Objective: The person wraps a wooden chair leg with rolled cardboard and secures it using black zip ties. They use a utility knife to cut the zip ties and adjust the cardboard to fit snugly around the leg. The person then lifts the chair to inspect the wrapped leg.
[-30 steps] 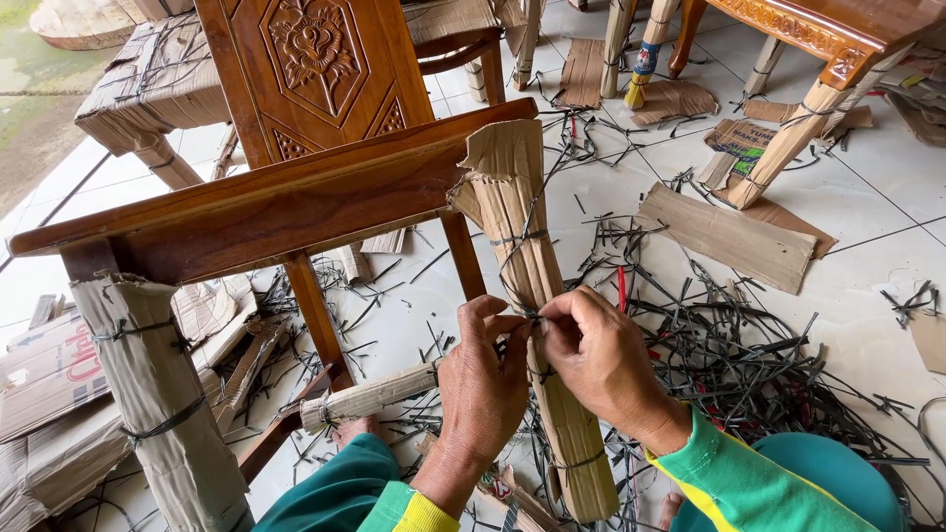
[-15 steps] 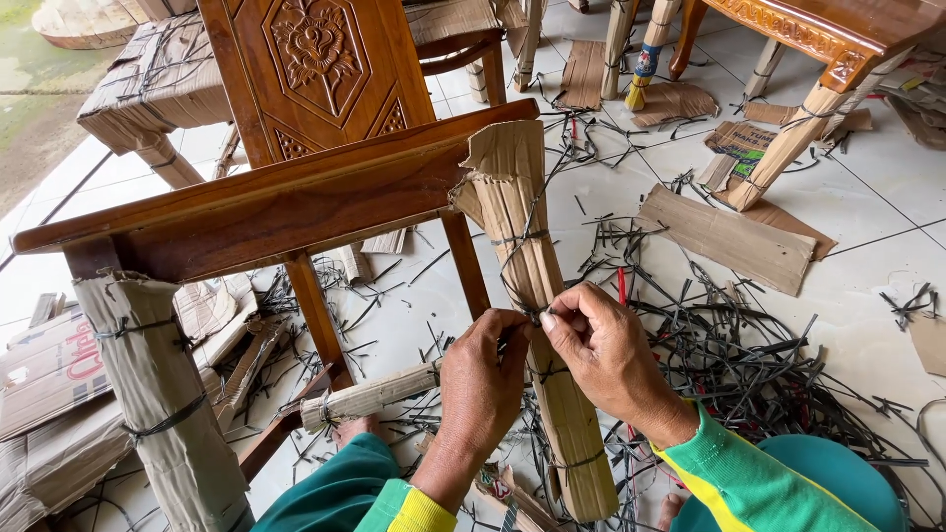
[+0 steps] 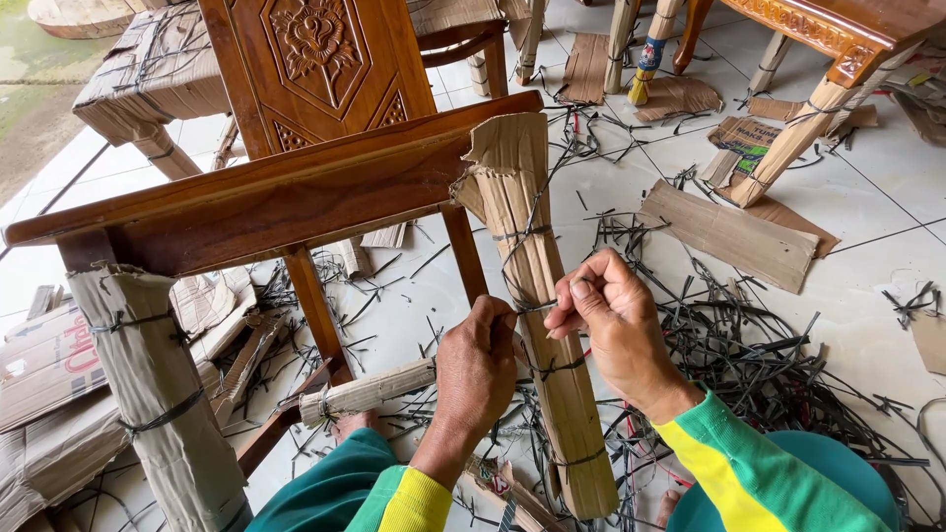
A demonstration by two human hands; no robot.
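Observation:
A carved wooden chair (image 3: pixel 296 187) lies tipped over in front of me. One of its legs, wrapped in brown cardboard (image 3: pixel 537 286), points toward me. Black plastic straps (image 3: pixel 522 234) bind the cardboard at several heights. My left hand (image 3: pixel 478 369) pinches a strap on the near left side of that leg. My right hand (image 3: pixel 611 320) grips the same strap from the right, fingers closed around it. A second cardboard-wrapped leg (image 3: pixel 148 384) stands at the lower left, also strapped.
Cut black straps (image 3: pixel 759 345) litter the white tiled floor to the right. Loose cardboard sheets (image 3: pixel 729 232) lie beyond them. Other wrapped furniture legs (image 3: pixel 788 138) stand at the top right. Flattened cartons (image 3: pixel 49 365) sit at the left. A wrapped rung (image 3: pixel 370 389) crosses below.
Both hands stay at the strap around the middle of the wrapped leg; my right hand has shifted slightly upward and tightened its grip.

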